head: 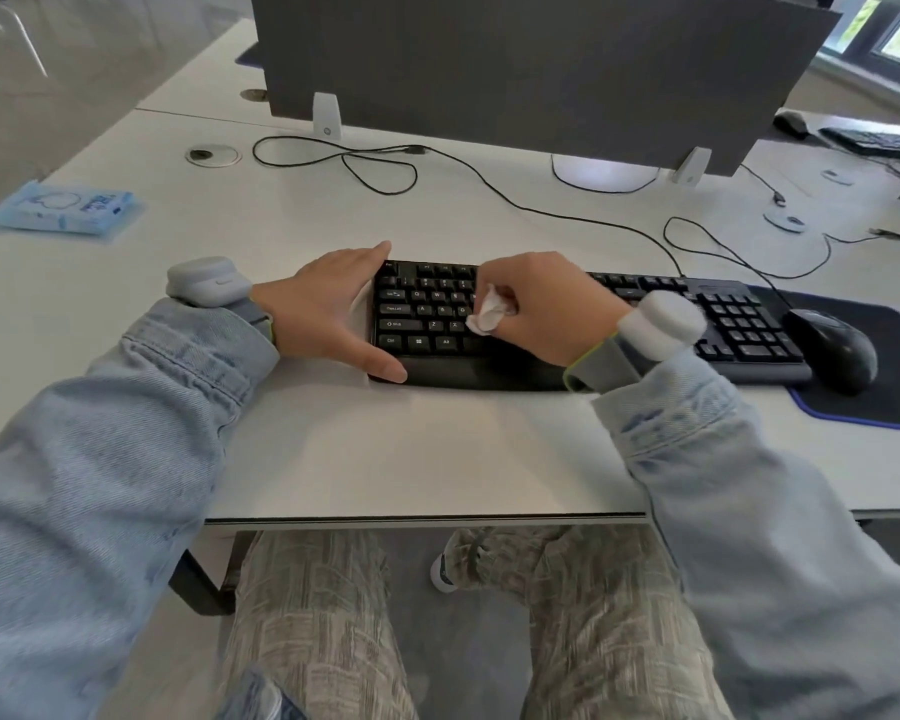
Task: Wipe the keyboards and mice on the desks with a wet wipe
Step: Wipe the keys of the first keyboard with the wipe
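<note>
The black keyboard (pixel 583 324) lies across the middle of the frame on the white table (pixel 385 449), its right end resting on the dark mouse pad (pixel 879 387) at the right edge. The left hand (pixel 328 314) brackets the keyboard's left end: its fingers (pixel 370 252) are straight along the far corner and the thumb reaches to the near corner, so the hand acts as a stop rather than a grip. That bracing most likely keeps the keyboard from sliding leftward while it is rubbed.

The right hand (pixel 552 309) is curled over the letter keys, its fingers bunched around a crumpled white wet wipe (pixel 487 311); the wipe's free end touches the keys near the lower left rows. Balling the wipe gives a firm pad that can press between the keycaps, which suits cleaning in the grooves.

The black mouse (pixel 835 350) sits on the mouse pad just beside the keyboard's number keys, untouched, so it appears to be waiting its turn. A blue pack of wipes (pixel 66 207) lies at the upper left of the frame, well apart from the hands but within reach for a fresh sheet. A second keyboard (pixel 879 142) and another mouse (pixel 791 122) show at the upper right, on the neighbouring table.
</note>
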The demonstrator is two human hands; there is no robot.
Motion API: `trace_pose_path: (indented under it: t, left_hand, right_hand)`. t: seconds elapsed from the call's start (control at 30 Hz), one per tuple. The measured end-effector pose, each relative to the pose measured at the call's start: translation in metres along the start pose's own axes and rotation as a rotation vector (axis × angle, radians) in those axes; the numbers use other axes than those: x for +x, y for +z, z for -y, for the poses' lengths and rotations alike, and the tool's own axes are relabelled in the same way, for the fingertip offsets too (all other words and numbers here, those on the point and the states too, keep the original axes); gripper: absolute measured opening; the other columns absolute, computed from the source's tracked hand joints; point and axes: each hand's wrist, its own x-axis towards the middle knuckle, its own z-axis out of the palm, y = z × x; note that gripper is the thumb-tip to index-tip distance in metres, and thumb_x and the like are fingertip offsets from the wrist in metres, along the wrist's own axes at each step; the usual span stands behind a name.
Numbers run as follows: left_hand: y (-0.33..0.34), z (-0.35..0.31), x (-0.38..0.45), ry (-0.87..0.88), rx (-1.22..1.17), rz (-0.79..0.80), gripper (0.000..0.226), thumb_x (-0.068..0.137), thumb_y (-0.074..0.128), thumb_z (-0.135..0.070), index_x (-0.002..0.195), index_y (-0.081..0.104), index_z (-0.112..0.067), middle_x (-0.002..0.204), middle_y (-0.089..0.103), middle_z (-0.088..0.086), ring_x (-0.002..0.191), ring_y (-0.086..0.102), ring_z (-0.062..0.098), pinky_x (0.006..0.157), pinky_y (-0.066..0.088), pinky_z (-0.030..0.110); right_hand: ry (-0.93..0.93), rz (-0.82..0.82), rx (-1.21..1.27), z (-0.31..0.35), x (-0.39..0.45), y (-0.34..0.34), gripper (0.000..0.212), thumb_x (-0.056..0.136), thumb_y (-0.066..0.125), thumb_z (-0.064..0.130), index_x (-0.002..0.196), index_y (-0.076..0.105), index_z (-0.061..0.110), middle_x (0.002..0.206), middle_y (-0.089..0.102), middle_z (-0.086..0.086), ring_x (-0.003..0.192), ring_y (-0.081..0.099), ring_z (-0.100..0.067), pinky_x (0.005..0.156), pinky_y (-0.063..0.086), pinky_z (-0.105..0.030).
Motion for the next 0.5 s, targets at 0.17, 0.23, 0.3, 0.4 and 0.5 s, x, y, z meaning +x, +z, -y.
trace_pose_path:
  t: [0.17, 0.23, 0.3, 0.4, 0.5]
  left_hand:
    - [0.0, 0.0, -0.001, 0.005, 0.006, 0.002, 0.17, 0.025, 0.048, -0.106, 0.16, -0.01, -0.021, 0.169, -0.002, -0.003, 0.154, -0.003, 0.013, 0.125, 0.002, 0.034]
    - [0.0, 0.0, -0.001, 0.0, 0.003, 0.004, 0.172, 0.023, 0.046, -0.107, 0.16, -0.01, -0.021, 0.169, -0.003, -0.003, 0.154, -0.003, 0.012, 0.125, 0.002, 0.033]
    - [0.0, 0.0, -0.001, 0.005, 0.006, 0.005, 0.171, 0.023, 0.046, -0.107, 0.16, -0.009, -0.021, 0.169, -0.003, -0.004, 0.154, -0.003, 0.012, 0.125, 0.003, 0.033]
    - [0.0, 0.001, -0.001, 0.003, -0.001, 0.012, 0.171, 0.024, 0.048, -0.107, 0.16, -0.009, -0.022, 0.169, -0.004, -0.005, 0.154, -0.003, 0.011, 0.126, 0.004, 0.035]
    - [0.0, 0.002, -0.001, 0.003, -0.003, 0.01, 0.171, 0.024, 0.047, -0.107, 0.16, -0.009, -0.022, 0.169, -0.004, -0.005, 0.154, -0.003, 0.011, 0.126, 0.004, 0.035]
  right_hand:
    - [0.054, -0.037, -0.064, -0.009, -0.006, -0.016, 0.006, 0.083, 0.058, 0.026, 0.081, 0.062, 0.021, 0.065, 0.048, 0.012, 0.075, 0.051, -0.02, 0.074, 0.038, -0.035]
    - [0.022, -0.103, -0.013, 0.004, 0.0, -0.012, 0.006, 0.083, 0.059, 0.026, 0.082, 0.062, 0.021, 0.064, 0.048, 0.012, 0.075, 0.05, -0.019, 0.074, 0.038, -0.035]
    - [-0.016, -0.107, -0.002, 0.019, 0.007, -0.003, 0.006, 0.084, 0.059, 0.026, 0.085, 0.062, 0.022, 0.064, 0.048, 0.011, 0.076, 0.049, -0.018, 0.076, 0.038, -0.035]
    - [-0.018, -0.039, -0.068, 0.027, 0.012, 0.007, 0.009, 0.086, 0.055, 0.025, 0.09, 0.062, 0.021, 0.076, 0.052, 0.01, 0.081, 0.049, -0.018, 0.08, 0.036, -0.036]
    - [0.01, -0.023, -0.14, 0.025, 0.013, 0.003, 0.017, 0.085, 0.05, 0.024, 0.092, 0.063, 0.017, 0.084, 0.058, 0.004, 0.083, 0.052, -0.022, 0.077, 0.033, -0.035]
